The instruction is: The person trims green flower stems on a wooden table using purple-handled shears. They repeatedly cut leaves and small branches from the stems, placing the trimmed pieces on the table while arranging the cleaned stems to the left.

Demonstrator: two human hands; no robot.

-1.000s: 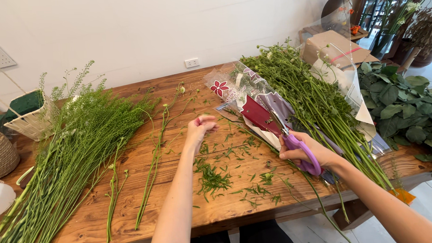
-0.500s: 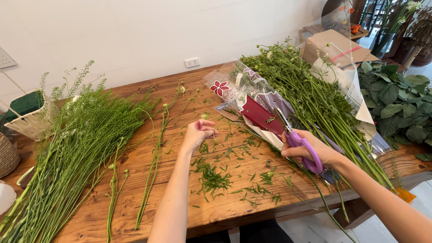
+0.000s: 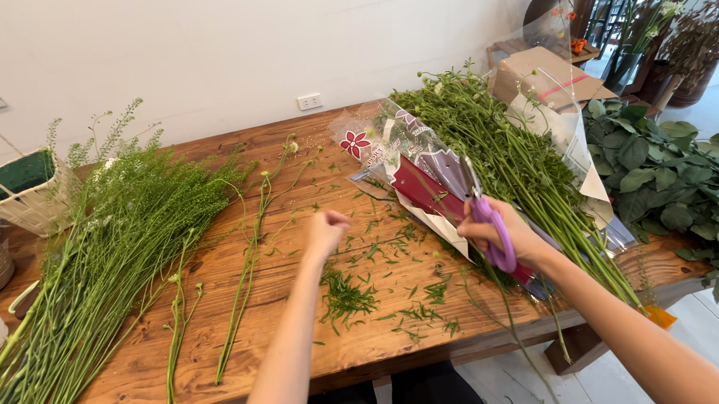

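Right hand (image 3: 510,238) grips purple scissors (image 3: 489,231), blades up, clear of the stems (image 3: 526,172); left hand (image 3: 324,231) curled over trimmings (image 3: 347,294), whether it holds anything, can't tell.

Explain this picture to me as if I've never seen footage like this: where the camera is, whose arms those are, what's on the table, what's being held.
The picture comes from a camera worn on a person's head, looking down, so the two bare arms reaching in from the bottom are that person's own. The right hand grips purple-handled scissors, blades pointing away. The left hand is loosely curled above the wooden table; whether it pinches anything is unclear. Below the hands lie small green leaf trimmings. On the left lies a big bundle of feathery green stems, with a few single stems beside it. On the right lies a bunch of long stems on an opened clear printed flower sleeve. A white basket with green foam sits at the far left.
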